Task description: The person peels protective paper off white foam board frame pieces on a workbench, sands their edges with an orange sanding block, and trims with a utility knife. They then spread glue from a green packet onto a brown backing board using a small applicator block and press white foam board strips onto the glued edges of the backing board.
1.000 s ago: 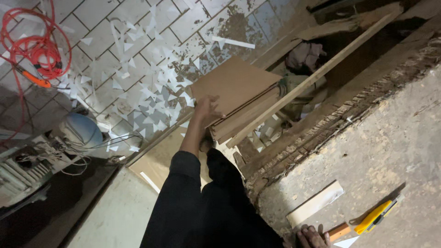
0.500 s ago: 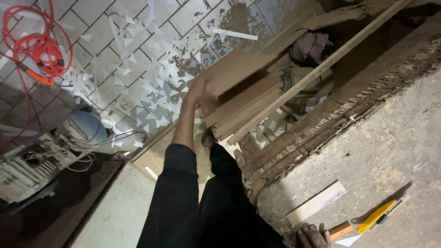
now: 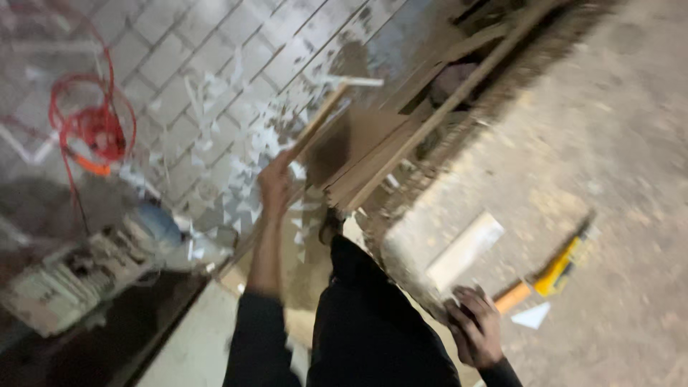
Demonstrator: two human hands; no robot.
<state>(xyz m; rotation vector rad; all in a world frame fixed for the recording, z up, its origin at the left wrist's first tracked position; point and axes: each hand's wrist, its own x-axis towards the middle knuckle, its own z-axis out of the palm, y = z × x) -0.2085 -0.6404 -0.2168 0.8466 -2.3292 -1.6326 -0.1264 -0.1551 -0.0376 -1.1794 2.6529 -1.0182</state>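
Though blurred, left hand [image 3: 274, 183] seemingly grips board [image 3: 320, 118] — edge-on.

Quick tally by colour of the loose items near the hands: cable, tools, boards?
Red: 1, coiled cable
Brown: 1, wooden board in left hand
Pale: 1, flat strip near right hand
Yellow: 1, tool
Orange: 1, handle
Total: 5

Two hands are showing: the left hand [image 3: 276, 183] is gripping one thin board [image 3: 319, 122] edge-up, and the right hand [image 3: 474, 331] is resting near one pale plank [image 3: 464, 251]. Right of that plank, one yellow tool [image 3: 562, 261] is lying. Far left of the plank, one red cable coil [image 3: 93, 125] is lying.
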